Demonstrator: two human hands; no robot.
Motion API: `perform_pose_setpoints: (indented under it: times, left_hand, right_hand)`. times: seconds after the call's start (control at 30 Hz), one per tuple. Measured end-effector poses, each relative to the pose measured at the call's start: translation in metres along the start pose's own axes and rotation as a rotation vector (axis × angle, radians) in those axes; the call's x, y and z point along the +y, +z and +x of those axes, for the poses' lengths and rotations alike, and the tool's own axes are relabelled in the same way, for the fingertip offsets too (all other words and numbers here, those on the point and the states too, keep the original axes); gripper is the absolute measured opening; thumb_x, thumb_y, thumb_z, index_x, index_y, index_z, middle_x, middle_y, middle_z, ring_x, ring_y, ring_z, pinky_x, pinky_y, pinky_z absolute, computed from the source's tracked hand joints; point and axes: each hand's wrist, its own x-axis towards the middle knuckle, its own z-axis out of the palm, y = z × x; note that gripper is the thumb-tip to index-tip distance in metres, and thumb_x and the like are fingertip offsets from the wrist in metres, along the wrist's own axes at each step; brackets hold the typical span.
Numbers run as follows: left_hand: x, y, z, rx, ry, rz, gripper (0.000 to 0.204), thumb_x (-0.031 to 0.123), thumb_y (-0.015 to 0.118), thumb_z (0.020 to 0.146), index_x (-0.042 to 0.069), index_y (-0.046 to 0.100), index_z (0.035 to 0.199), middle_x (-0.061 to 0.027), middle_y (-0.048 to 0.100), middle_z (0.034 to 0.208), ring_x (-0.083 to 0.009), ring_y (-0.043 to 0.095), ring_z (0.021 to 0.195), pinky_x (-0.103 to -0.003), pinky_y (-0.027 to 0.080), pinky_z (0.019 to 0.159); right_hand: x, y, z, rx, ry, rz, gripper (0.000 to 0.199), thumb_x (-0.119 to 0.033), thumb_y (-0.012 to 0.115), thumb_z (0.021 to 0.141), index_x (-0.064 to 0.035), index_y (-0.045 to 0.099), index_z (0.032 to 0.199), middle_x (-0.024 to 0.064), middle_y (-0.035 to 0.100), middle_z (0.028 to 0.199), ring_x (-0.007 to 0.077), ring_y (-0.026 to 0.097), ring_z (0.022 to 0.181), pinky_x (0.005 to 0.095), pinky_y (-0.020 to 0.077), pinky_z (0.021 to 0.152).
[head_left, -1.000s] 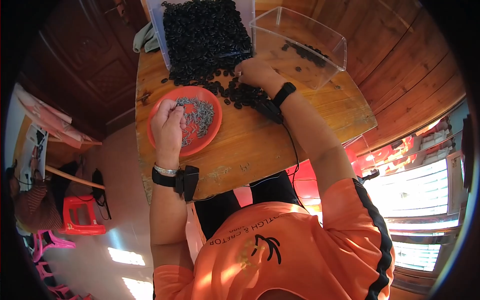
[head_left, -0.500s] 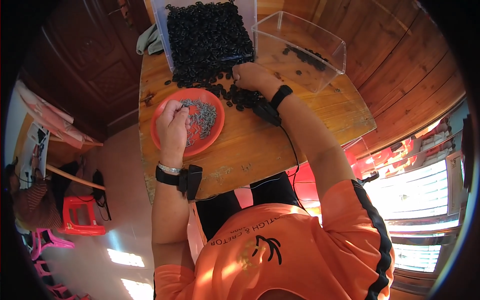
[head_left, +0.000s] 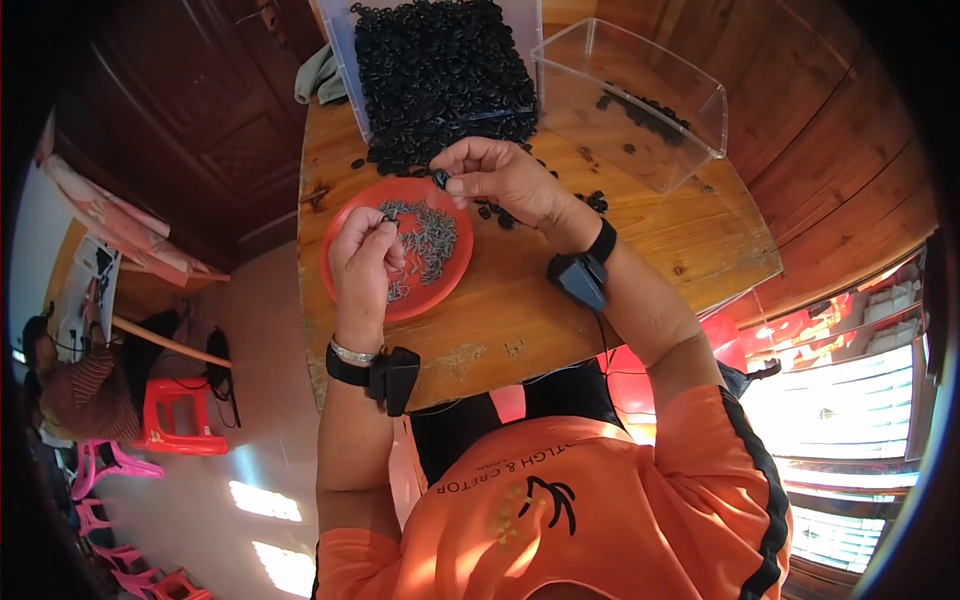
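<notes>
Over the left side of the red plate [head_left: 463, 265], my left hand [head_left: 362, 248] pinches a small dark piece [head_left: 390, 219] between thumb and fingers. Grey screw-like metal bits [head_left: 432, 245] lie in the plate beside it. My right hand [head_left: 505, 182] is raised over the plate's far right rim and grips a small black oval piece [head_left: 440, 179] at its fingertips. Past both hands, a tipped clear bin [head_left: 345, 85] spills a heap of similar black oval pieces [head_left: 445, 70] onto the table. Loose black pieces [head_left: 490, 212] lie beneath my right hand, partly hidden by it.
On the far right of the wooden table [head_left: 560, 310] stands a clear plastic box [head_left: 690, 165] with some black pieces in it. A grey cloth [head_left: 318, 75] lies by the bin. Red stools [head_left: 180, 415] stand on the floor to the left.
My right hand has moved left from the black heap toward the plate, now with a black oval piece in its fingertips. My left hand stays over the plate. The whole view has shifted slightly.
</notes>
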Motion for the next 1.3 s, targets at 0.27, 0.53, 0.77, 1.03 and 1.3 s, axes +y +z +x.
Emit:
perform_pose_setpoints:
  times: [0.27,0.53,0.77,1.03,1.3]
  left_hand:
    - [0.004,0.007,-0.005,-0.024,-0.016,0.029,0.01,0.012,0.047,0.089,0.005,0.052,0.084,-0.0005,0.053,0.066,-0.0074,0.049,0.057,-0.02,0.04,0.054]
    - [0.006,0.012,-0.008,-0.006,0.012,-0.048,0.011,0.013,0.051,0.088,0.003,0.055,0.088,-0.0005,0.055,0.068,-0.0065,0.049,0.061,-0.021,0.038,0.057]
    - [0.01,0.009,-0.007,-0.025,0.086,-0.13,0.01,0.011,0.05,0.087,0.003,0.056,0.088,-0.0038,0.06,0.083,-0.0088,0.053,0.069,-0.022,0.041,0.064]
    - [-0.004,0.015,-0.007,-0.137,0.306,-0.048,0.009,0.004,0.053,0.085,-0.003,0.054,0.09,-0.0096,0.053,0.11,-0.01,0.051,0.09,-0.024,0.044,0.079]
    - [-0.005,0.015,-0.003,-0.091,0.328,0.014,0.008,0.005,0.057,0.083,-0.002,0.055,0.086,-0.0069,0.054,0.103,-0.0086,0.049,0.083,-0.022,0.042,0.075]
  right_hand:
    - [0.008,0.006,-0.002,-0.038,-0.097,0.076,0.024,-0.004,0.066,0.082,-0.0027,0.062,0.105,0.0042,0.065,0.088,0.0088,0.059,0.07,0.0222,0.0488,0.067]
    - [0.01,0.017,-0.007,-0.062,-0.024,0.136,0.025,-0.003,0.066,0.081,-0.0024,0.062,0.105,0.0037,0.064,0.088,0.0088,0.058,0.071,0.0222,0.0489,0.068]
    - [0.013,0.02,-0.007,-0.108,0.172,0.42,0.019,-0.004,0.065,0.082,-0.0034,0.061,0.101,0.004,0.065,0.085,0.0109,0.061,0.071,0.0233,0.0507,0.07]
    - [0.019,0.023,-0.008,-0.132,0.169,0.553,0.014,-0.004,0.062,0.085,-0.0039,0.059,0.098,0.006,0.065,0.083,0.0126,0.064,0.069,0.0226,0.0533,0.066]
    - [0.023,0.024,-0.007,-0.11,0.215,0.547,0.012,-0.005,0.061,0.086,-0.0037,0.059,0.098,0.0057,0.065,0.083,0.012,0.065,0.068,0.0225,0.0537,0.067]
